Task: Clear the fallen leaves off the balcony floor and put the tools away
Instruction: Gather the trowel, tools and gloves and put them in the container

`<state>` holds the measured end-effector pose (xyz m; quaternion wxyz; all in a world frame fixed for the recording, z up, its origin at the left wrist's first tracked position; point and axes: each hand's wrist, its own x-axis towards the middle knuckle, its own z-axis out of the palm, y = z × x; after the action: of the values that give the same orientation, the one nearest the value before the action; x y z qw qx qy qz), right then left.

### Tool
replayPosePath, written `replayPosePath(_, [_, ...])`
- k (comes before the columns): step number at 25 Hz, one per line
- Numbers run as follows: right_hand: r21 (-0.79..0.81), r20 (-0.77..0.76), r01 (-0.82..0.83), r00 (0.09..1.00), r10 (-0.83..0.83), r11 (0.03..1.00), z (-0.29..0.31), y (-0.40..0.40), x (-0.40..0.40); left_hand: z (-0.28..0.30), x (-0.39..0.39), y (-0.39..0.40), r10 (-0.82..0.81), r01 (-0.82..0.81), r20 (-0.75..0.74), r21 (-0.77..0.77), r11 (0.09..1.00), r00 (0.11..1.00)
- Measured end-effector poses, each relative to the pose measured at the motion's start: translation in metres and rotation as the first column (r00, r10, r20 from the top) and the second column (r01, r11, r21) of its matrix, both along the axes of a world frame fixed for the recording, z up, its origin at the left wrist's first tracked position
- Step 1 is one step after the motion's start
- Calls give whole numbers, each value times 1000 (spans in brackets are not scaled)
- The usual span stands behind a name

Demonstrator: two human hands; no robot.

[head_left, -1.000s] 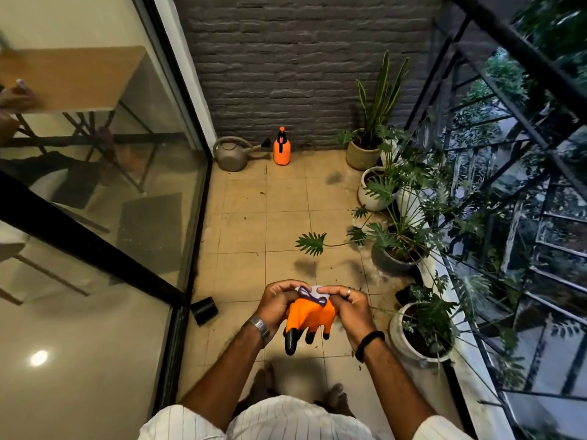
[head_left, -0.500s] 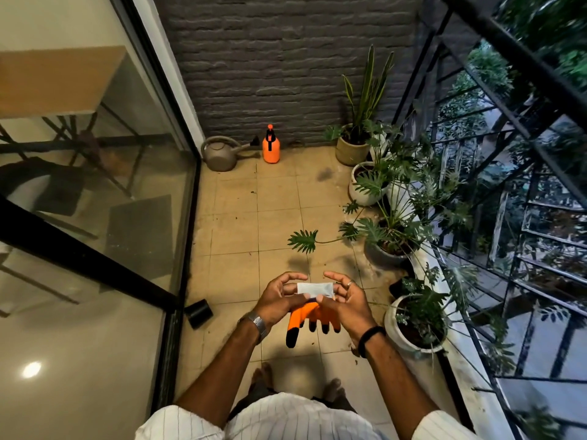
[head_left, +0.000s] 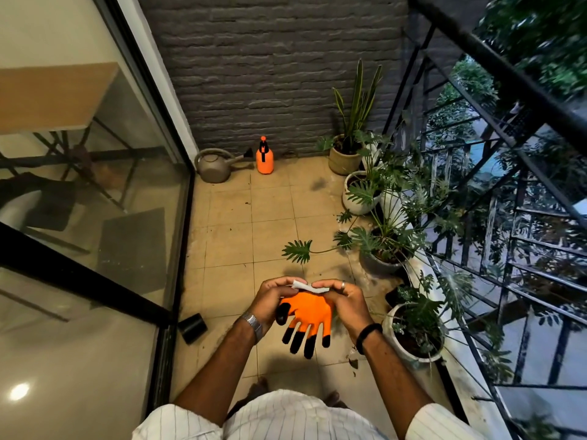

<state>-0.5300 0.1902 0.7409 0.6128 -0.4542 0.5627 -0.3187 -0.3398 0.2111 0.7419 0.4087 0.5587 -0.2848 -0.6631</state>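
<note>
Both the left hand (head_left: 270,301) and right hand (head_left: 344,301) pinch the orange glove's (head_left: 309,315) white cuff, label apparently unreadable, its fingers now fanned downward.

Bright orange rubber work glove (head_left: 307,312) with black fingertips and a white cuff edge. Orange plastic spray bottle (head_left: 265,157) with a black stripe and black top. Dull grey-brown round watering can (head_left: 213,165). Dark grey brick wall (head_left: 273,58). Sandy tan square floor tiles (head_left: 235,223) with thin pale lines between. Beige round plant pot (head_left: 342,160), white round plant pot (head_left: 355,198), green leaves. Black metal railing (head_left: 495,58). White shirt sleeve (head_left: 286,417) with thin dark stripes. Silver wrist band (head_left: 253,322), black wrist band (head_left: 367,332). Small black cup (head_left: 192,328).
</note>
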Motion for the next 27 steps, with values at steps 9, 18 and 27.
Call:
replayPosePath(9, [-1, 80, -18, 997, 18, 1000, -5, -7, -3, -2, 2, -11, -70, 75, 116, -34, 997, 991])
replayPosePath(18, [-9, -65, -66, 996, 65, 998, -11, -1, -12, -4, -1, -11, -110, 126, 162, -92, 988, 981])
replayPosePath(27, [-73, -20, 37, 999, -39, 997, -16, 8, -16, -1, -9, 3, -208, 204, 87, 54, 977, 974])
